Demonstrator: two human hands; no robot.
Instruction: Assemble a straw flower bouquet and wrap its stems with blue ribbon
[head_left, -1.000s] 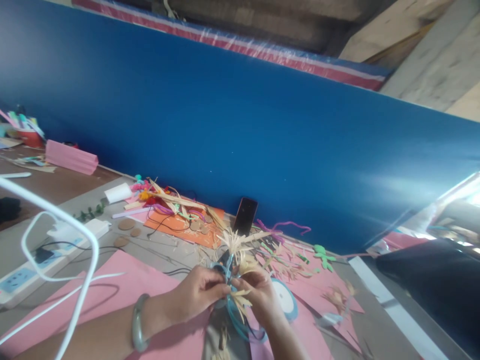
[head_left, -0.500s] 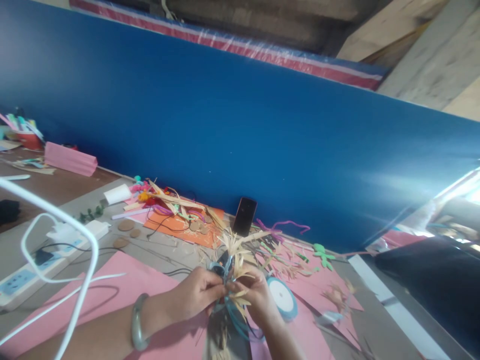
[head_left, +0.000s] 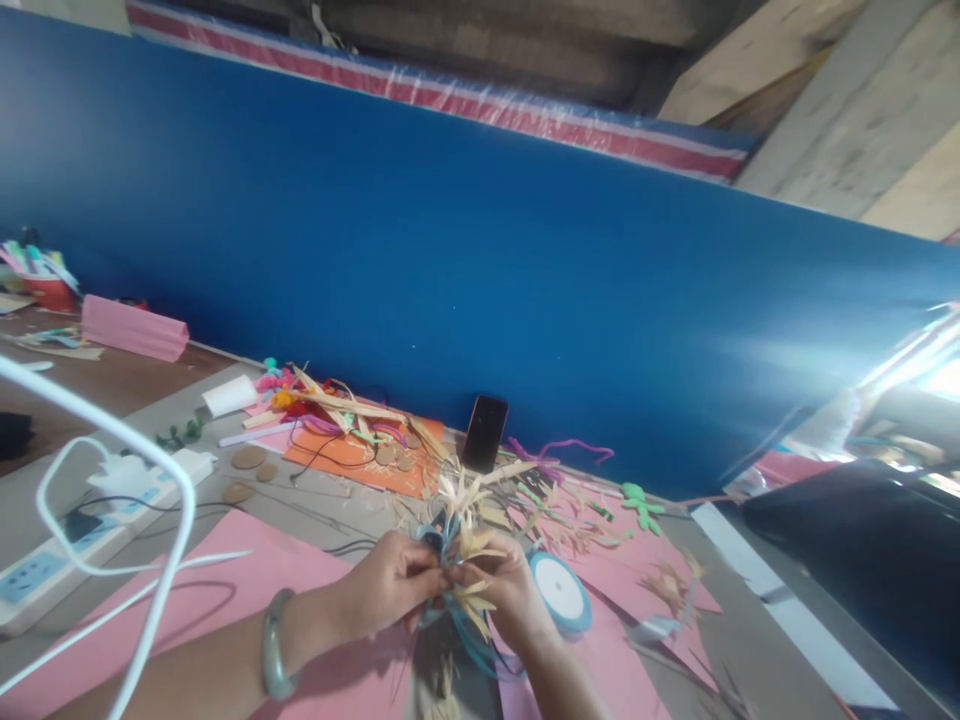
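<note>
My left hand (head_left: pixel 386 580), with a pale green bangle (head_left: pixel 277 645) on its wrist, pinches at the base of a bunch of straw-coloured dried husk flowers (head_left: pixel 465 495). From the other side my right hand (head_left: pixel 517 595) grips the same bunch, fingers closed, and the two hands meet at its stem. Pale blue ribbon (head_left: pixel 471 640) loops around and below the fingers; the fingertips hide how it is fastened. Just right of my right hand stands a spool of blue ribbon (head_left: pixel 561 592) with a white face.
Pink paper sheets (head_left: pixel 300 570) lie under my forearms. Behind, a phone (head_left: pixel 484 433) leans on the blue partition (head_left: pixel 480 260). Husk scraps and pipe cleaners cover an orange sheet (head_left: pixel 337 455). At left, a white cable (head_left: pixel 180 500) arcs before a power strip (head_left: pixel 45 570).
The view has shifted slightly. Both hands stay closed at the bunch's base, and its upper petals have tipped a little; little else differs.
</note>
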